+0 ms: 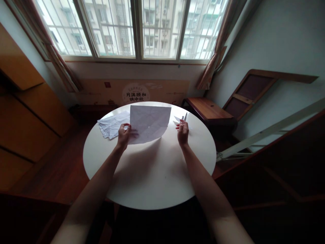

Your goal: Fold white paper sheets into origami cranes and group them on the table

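Head view shows the left hand [124, 136] pinching the left edge of a creased paper sheet [149, 123] between thumb and fingers, probably so its face can be seen, raised above the smooth white bench [152, 189]. Its lower edge bows softly. The right hand [183, 134] has fingers loosely curled and parted, near a pointed folded paper [185, 116]; whether they touch, I cannot tell. Wrinkled papers [109, 125] lie overlapped at left, perhaps to leave working room.

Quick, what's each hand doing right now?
Left hand: closed, holding the paper sheet.
Right hand: half-curled near the folded paper; can't tell whether it's gripping.
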Tool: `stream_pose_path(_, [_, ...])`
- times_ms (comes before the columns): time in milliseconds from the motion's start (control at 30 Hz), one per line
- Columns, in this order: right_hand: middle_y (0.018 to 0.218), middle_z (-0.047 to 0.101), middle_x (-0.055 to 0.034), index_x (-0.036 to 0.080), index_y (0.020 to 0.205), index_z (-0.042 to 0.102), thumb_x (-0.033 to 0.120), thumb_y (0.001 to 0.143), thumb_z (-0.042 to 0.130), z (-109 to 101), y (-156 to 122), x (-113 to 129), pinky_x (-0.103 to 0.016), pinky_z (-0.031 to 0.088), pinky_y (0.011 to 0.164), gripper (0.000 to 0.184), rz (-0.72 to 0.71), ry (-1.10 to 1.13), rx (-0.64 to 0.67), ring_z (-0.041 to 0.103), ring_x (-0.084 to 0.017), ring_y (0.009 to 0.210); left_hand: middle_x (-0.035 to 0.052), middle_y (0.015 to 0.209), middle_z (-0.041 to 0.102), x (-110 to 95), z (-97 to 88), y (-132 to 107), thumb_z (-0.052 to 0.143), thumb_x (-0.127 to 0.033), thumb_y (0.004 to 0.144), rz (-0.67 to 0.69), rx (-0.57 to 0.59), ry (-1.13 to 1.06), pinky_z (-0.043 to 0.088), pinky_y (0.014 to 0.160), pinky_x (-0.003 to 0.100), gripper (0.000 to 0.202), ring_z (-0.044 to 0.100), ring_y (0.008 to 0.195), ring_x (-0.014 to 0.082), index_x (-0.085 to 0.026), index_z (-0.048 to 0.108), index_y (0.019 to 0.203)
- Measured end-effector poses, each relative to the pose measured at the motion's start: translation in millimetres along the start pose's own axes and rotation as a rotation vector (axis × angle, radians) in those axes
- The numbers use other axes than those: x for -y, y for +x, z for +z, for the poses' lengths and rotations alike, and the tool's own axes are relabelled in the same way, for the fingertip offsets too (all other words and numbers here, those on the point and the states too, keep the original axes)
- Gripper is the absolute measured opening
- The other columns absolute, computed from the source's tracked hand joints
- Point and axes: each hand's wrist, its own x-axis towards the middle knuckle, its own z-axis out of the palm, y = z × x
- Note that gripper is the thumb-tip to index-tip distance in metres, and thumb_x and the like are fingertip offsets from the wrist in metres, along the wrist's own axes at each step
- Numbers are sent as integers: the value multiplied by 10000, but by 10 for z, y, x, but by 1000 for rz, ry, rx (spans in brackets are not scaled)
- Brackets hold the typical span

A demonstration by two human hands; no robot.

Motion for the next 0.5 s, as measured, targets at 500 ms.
stream_pose_path(500, [649,469,58,166,1143,617,222,684,562,84,-142,-91,-213,377,535,465,70,-171,576,418,-87,530,-22,588,531,150,-11,-38,518,-215,817,50,191,606,311,465,214,227,419,441,104,-158,639,1001])
